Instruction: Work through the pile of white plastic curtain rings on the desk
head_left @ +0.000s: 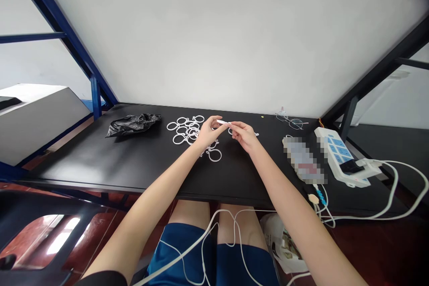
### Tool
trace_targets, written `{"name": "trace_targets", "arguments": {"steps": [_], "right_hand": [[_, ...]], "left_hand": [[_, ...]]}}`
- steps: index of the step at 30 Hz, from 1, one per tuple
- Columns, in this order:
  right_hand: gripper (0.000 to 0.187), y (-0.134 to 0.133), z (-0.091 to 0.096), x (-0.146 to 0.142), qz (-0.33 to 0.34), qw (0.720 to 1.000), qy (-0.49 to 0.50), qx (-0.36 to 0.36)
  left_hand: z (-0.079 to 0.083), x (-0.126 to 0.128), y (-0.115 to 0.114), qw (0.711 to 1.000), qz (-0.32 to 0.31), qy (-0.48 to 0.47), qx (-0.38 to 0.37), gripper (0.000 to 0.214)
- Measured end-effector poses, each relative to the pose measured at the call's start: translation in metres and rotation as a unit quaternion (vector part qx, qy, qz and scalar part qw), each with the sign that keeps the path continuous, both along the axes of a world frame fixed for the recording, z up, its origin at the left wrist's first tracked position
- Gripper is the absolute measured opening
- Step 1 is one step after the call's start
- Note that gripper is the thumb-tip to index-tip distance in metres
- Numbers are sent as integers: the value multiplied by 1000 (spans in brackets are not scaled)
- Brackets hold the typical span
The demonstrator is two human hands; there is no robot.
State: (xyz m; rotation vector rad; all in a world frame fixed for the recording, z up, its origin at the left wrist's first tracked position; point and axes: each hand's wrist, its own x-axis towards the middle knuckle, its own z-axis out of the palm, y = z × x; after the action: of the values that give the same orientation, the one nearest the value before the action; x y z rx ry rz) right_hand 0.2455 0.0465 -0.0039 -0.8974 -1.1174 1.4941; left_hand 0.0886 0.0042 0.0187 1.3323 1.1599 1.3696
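I read the step in hand as working one small white plastic piece [223,122] between both hands above the counter [100,161]. It may be one of the rings seen edge-on, though I cannot be sure from here. The left hand [208,132] has its grip closed to a fingertip pinch on the piece's left end. The right hand [246,136] pinches the other end, fingers curled in close, so the piece bridges the two grips and is clear of the counter. The pile of white rings [186,127] lies just under and left of the left hand. A single loose ring [214,155] sits on the counter nearer the body, between the wrists. As I judge it, any further handling calls for fine fingertip control with both pinches kept steady, since the piece is thin and has little to hold. A black plastic bag [132,124] lies well to the left, with a power strip [340,156] and glasses [290,121] off to the right.
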Motion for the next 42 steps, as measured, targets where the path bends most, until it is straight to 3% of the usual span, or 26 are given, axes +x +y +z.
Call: {"name": "trace_targets", "arguments": {"steps": [10, 20, 42], "right_hand": [[32, -1, 3, 2, 8, 1000, -3, -14], [29, -4, 0, 3, 128, 990, -54, -15], [26, -7, 2, 1, 166, 979, -117, -3]], "left_hand": [[2, -4, 2, 999, -32, -30, -17, 41], [-2, -6, 6, 994, -97, -42, 13, 45], [-8, -4, 7, 994, -103, -31, 16, 38]]}}
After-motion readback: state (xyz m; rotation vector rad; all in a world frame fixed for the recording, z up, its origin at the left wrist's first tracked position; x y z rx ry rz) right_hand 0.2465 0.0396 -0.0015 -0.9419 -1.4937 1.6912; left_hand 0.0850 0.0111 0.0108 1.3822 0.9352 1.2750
